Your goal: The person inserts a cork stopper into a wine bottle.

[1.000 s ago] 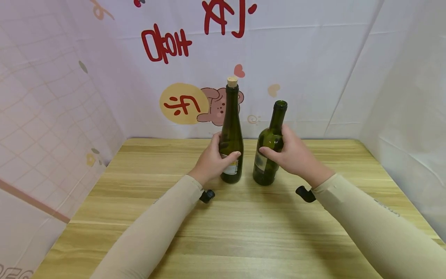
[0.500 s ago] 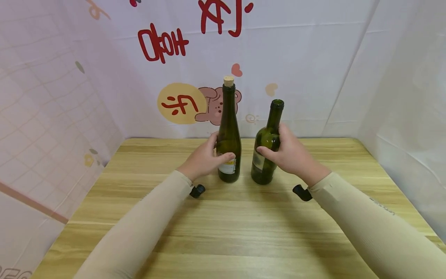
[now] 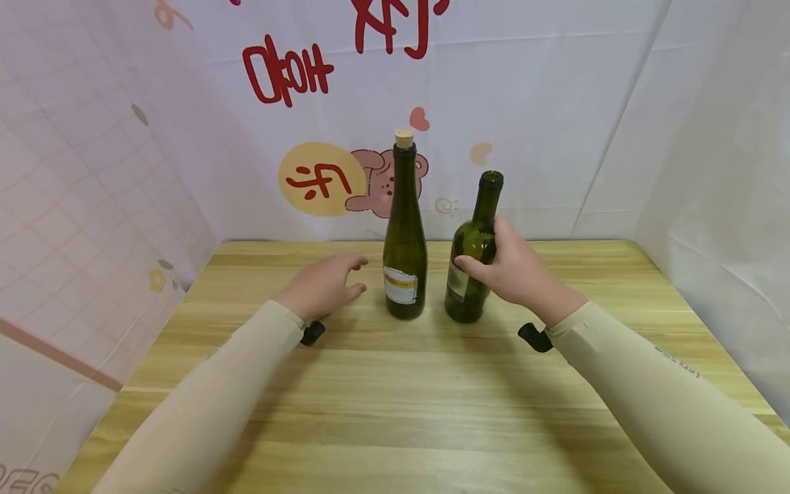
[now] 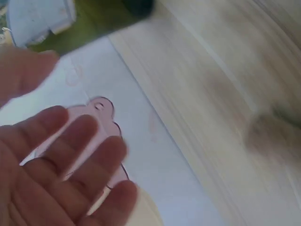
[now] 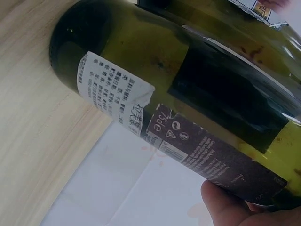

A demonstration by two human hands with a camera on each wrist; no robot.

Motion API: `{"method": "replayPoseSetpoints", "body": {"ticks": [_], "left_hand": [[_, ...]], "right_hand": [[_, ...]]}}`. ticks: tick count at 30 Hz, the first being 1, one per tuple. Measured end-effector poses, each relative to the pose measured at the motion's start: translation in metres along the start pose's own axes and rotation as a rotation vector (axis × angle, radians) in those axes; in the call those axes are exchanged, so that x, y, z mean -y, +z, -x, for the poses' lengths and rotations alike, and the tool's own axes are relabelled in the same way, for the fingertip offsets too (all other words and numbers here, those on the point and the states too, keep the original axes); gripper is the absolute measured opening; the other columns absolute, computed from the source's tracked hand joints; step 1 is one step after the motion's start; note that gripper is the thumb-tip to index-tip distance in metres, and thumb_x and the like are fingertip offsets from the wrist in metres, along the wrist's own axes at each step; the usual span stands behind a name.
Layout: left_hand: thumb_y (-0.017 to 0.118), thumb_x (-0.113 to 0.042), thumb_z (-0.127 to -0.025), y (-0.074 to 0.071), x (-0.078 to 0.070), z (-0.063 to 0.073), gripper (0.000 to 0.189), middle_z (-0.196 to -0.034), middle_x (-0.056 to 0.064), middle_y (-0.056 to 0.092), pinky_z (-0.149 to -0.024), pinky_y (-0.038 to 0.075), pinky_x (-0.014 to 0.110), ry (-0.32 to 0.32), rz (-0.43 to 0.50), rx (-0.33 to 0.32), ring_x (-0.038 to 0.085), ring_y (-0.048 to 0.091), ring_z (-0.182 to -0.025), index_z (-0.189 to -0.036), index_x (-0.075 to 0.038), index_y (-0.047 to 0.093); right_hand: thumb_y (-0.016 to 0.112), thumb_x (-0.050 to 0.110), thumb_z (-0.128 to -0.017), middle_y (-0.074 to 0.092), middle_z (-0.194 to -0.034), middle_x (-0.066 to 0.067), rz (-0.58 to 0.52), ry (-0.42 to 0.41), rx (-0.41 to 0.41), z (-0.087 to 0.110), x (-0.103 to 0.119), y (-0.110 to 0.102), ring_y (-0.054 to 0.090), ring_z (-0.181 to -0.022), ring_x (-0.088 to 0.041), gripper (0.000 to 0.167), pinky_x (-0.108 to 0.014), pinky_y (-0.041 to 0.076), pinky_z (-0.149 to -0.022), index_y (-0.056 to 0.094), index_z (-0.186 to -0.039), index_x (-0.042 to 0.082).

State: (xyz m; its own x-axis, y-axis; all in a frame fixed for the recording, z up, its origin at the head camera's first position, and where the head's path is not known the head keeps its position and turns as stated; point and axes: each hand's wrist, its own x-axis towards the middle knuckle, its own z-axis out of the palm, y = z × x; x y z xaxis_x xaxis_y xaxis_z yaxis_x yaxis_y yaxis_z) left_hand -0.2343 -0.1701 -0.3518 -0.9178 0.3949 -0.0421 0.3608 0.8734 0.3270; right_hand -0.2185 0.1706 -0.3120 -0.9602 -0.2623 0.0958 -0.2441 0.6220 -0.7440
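A tall green wine bottle (image 3: 404, 233) with a cork (image 3: 404, 138) in its mouth stands upright on the wooden table (image 3: 395, 398). My left hand (image 3: 327, 283) is just left of it and holds nothing. In the left wrist view, that hand's fingers (image 4: 94, 150) are spread loosely, apart from the bottle. A shorter green wine bottle (image 3: 474, 254), without a cork, stands to the right. My right hand (image 3: 521, 267) grips it round its upper body, thumb across the front. Its dark, torn back label (image 5: 207, 155) shows in the right wrist view.
A white cloth backdrop (image 3: 543, 123) with red writing and a cartoon bear hangs behind the table's far edge. More cloth hangs at both sides. A black wrist mount (image 3: 313, 333) sits under the left wrist, and another black mount (image 3: 535, 337) under the right.
My left hand has let go of the corked bottle and drawn back to the left. The right hand keeps its grip on the shorter bottle, which stays in place.
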Motion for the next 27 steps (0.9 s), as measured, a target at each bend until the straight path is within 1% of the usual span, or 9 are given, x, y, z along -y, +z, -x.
{"method": "replayPoseSetpoints", "body": {"ticks": [3, 5, 8, 11, 13, 15, 22, 27], "left_hand": [[0.069, -0.034, -0.103, 0.0, 0.009, 0.004, 0.051, -0.14, 0.009, 0.067, -0.109, 0.051, 0.051, -0.025, -0.075, 0.039, 0.03, 0.065, -0.129, -0.148, -0.014, 0.058], [0.069, -0.033, -0.103, 0.0, 0.015, 0.007, 0.046, -0.134, 0.009, 0.069, -0.104, 0.053, 0.05, -0.039, -0.106, 0.068, 0.029, 0.067, -0.123, -0.144, -0.013, 0.062], [0.068, -0.033, -0.102, 0.0, 0.024, 0.011, 0.043, -0.125, 0.007, 0.072, -0.099, 0.055, 0.049, -0.072, -0.123, 0.114, 0.026, 0.069, -0.113, -0.139, -0.012, 0.066], [0.069, -0.033, -0.1, 0.001, 0.032, 0.015, 0.043, -0.118, 0.005, 0.073, -0.098, 0.055, 0.048, -0.094, -0.137, 0.153, 0.023, 0.069, -0.107, -0.136, -0.01, 0.068], [0.071, -0.032, -0.099, 0.001, 0.036, 0.018, 0.042, -0.115, 0.005, 0.075, -0.097, 0.055, 0.048, -0.098, -0.149, 0.167, 0.022, 0.069, -0.104, -0.134, -0.01, 0.069], [0.072, -0.032, -0.099, 0.001, 0.038, 0.021, 0.04, -0.112, 0.004, 0.076, -0.096, 0.056, 0.048, -0.098, -0.164, 0.176, 0.021, 0.07, -0.1, -0.132, -0.01, 0.07], [0.073, -0.033, -0.1, 0.002, 0.04, 0.027, 0.036, -0.123, 0.008, 0.076, -0.094, 0.058, 0.048, -0.117, -0.181, 0.177, 0.022, 0.072, -0.101, -0.128, -0.009, 0.071], [0.073, -0.034, -0.099, 0.005, 0.044, 0.027, 0.033, -0.118, 0.007, 0.077, -0.091, 0.058, 0.048, -0.125, -0.182, 0.173, 0.021, 0.072, -0.096, -0.122, -0.01, 0.073]], "right_hand": [[0.073, 0.037, -0.1, 0.056, -0.129, -0.019, 0.001, 0.004, -0.003, 0.001, 0.001, -0.001, 0.066, -0.113, -0.034, 0.07, -0.055, 0.059, -0.094, 0.032, -0.144, 0.002], [0.073, 0.037, -0.1, 0.056, -0.129, -0.019, 0.0, 0.009, -0.002, 0.001, 0.002, -0.002, 0.066, -0.114, -0.034, 0.07, -0.055, 0.058, -0.094, 0.032, -0.144, 0.002], [0.073, 0.038, -0.1, 0.056, -0.13, -0.019, -0.001, 0.013, -0.002, 0.002, 0.003, -0.002, 0.066, -0.115, -0.035, 0.071, -0.056, 0.058, -0.096, 0.031, -0.145, 0.002], [0.073, 0.037, -0.1, 0.055, -0.13, -0.019, -0.003, 0.011, -0.005, 0.001, 0.003, -0.002, 0.066, -0.115, -0.035, 0.07, -0.055, 0.058, -0.096, 0.032, -0.145, 0.002], [0.073, 0.036, -0.099, 0.055, -0.13, -0.019, -0.006, 0.008, -0.009, 0.001, 0.002, -0.002, 0.066, -0.115, -0.034, 0.07, -0.055, 0.058, -0.095, 0.032, -0.144, 0.001], [0.073, 0.036, -0.099, 0.055, -0.13, -0.019, -0.004, 0.006, -0.011, 0.001, 0.002, -0.001, 0.066, -0.115, -0.034, 0.07, -0.054, 0.058, -0.095, 0.032, -0.144, 0.001], [0.074, 0.036, -0.099, 0.055, -0.13, -0.019, -0.004, 0.008, -0.011, 0.0, 0.003, 0.0, 0.065, -0.116, -0.035, 0.071, -0.055, 0.058, -0.097, 0.032, -0.144, 0.001], [0.074, 0.033, -0.099, 0.055, -0.13, -0.018, -0.015, 0.009, -0.009, 0.001, 0.001, 0.0, 0.066, -0.115, -0.034, 0.07, -0.055, 0.058, -0.097, 0.032, -0.144, 0.001]]}}
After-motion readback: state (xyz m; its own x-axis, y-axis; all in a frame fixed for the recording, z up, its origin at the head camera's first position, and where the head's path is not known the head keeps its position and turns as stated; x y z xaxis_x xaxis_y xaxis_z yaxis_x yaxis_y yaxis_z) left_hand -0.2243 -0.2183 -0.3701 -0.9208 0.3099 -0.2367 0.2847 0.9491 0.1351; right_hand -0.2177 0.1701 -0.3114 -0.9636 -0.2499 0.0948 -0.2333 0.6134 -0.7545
